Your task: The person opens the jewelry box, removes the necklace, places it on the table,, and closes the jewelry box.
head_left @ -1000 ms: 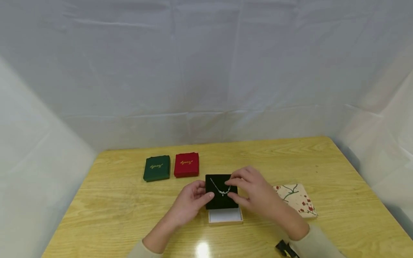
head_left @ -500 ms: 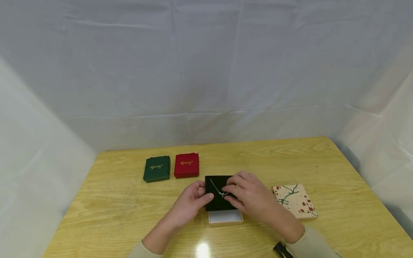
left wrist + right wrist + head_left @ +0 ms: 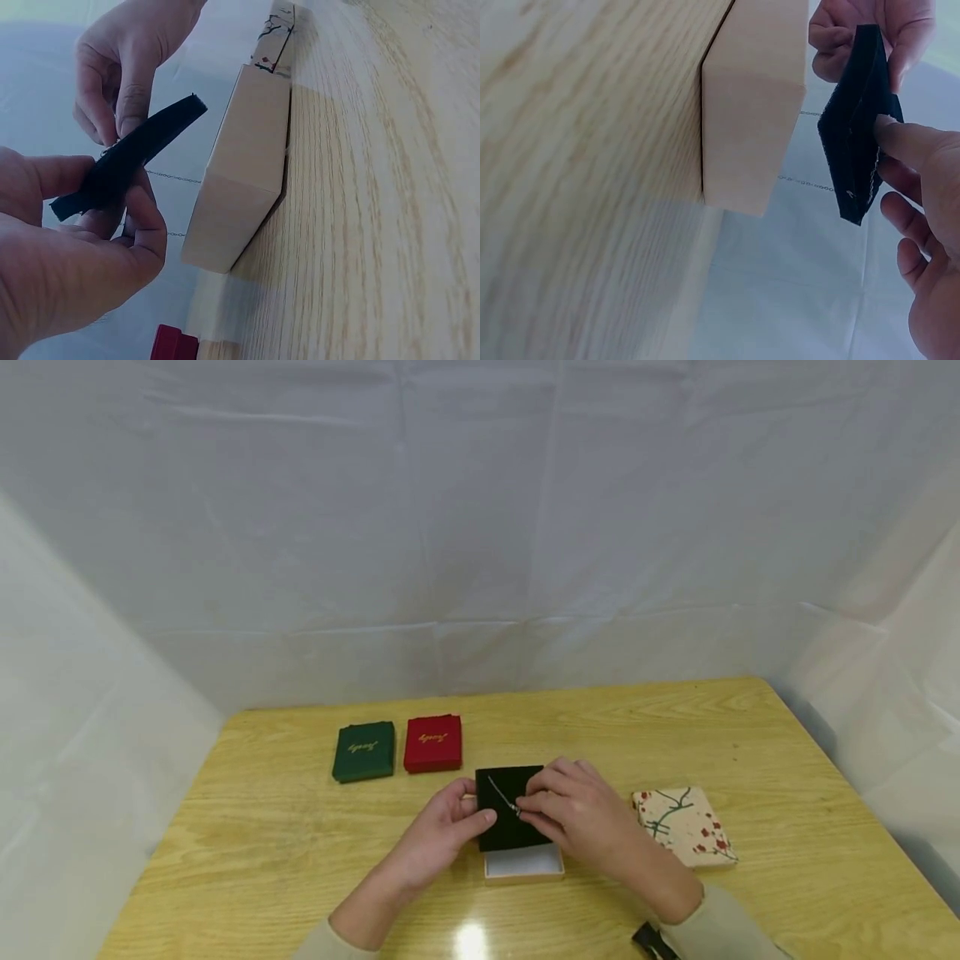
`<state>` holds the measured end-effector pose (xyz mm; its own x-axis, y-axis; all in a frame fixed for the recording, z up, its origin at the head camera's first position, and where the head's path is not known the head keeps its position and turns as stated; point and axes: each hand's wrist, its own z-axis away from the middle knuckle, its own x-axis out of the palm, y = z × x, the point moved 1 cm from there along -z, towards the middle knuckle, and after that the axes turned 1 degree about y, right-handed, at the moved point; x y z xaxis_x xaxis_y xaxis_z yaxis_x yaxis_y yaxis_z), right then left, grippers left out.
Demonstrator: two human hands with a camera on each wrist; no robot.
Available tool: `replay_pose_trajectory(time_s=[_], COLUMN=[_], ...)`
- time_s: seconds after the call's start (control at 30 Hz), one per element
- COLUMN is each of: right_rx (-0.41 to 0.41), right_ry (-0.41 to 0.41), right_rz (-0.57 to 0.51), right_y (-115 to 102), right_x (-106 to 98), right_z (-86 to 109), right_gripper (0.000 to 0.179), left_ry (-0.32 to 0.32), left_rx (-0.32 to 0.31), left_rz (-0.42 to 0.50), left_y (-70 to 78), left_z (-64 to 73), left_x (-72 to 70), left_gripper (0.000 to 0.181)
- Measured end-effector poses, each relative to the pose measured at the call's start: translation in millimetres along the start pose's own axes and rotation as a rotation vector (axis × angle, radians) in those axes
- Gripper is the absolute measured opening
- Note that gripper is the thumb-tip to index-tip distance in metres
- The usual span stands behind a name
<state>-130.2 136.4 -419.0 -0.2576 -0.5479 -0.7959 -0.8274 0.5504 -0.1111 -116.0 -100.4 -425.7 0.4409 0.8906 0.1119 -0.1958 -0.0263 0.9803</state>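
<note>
A thin black velvet pad (image 3: 510, 838) is tilted above a small open box (image 3: 525, 863) with a pale lining. My left hand (image 3: 441, 828) grips the pad by its left edge, thumb on its face and fingers behind. Across that face runs a silver necklace (image 3: 501, 794) with a small pendant. My right hand (image 3: 581, 814) pinches the necklace near its pendant, and its fingers hide the right part of the chain. From the pad's underside, two strands of chain (image 3: 174, 177) stretch toward the box in the left wrist view.
A cream lid (image 3: 686, 828) with a red blossom print lies to the right of my right hand. Farther back on the left are a green box (image 3: 363, 752) and a red box (image 3: 433, 743). Something black (image 3: 654, 941) shows beside my right sleeve.
My right hand has moved slightly left over the pad, its fingers closing on the necklace near the pendant. The necklace's lower part has shifted a little. My left hand keeps its grip.
</note>
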Motion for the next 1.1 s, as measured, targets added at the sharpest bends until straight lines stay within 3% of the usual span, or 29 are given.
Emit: replay_pose_trajectory(time_s=[0.27, 0.4, 0.63, 1.1], right_rx=[0.049, -0.003, -0.133, -0.137], right_ry=[-0.047, -0.053, 0.026, 0.050], right_rz=[0.011, 0.057, 0.165, 0.202], right_y=[-0.3, 0.4, 0.4, 0.0], right_x=[-2.0, -1.2, 2.0, 4.2], right_z=[-2.5, -2.7, -1.7, -1.7], right_gripper=[0.015, 0.016, 0.013, 0.008], left_ry=[0.007, 0.010, 0.019, 0.025], left_rx=[-0.005, -0.008, -0.013, -0.004], left_rz=[-0.021, -0.021, -0.029, -0.018], left_y=[-0.9, -0.7, 1.1, -0.2], left_z=[-1.0, -1.0, 0.3, 0.0], left_x=[0.0, 0.5, 1.5, 2.9], left_gripper=[0.036, 0.036, 0.036, 0.034])
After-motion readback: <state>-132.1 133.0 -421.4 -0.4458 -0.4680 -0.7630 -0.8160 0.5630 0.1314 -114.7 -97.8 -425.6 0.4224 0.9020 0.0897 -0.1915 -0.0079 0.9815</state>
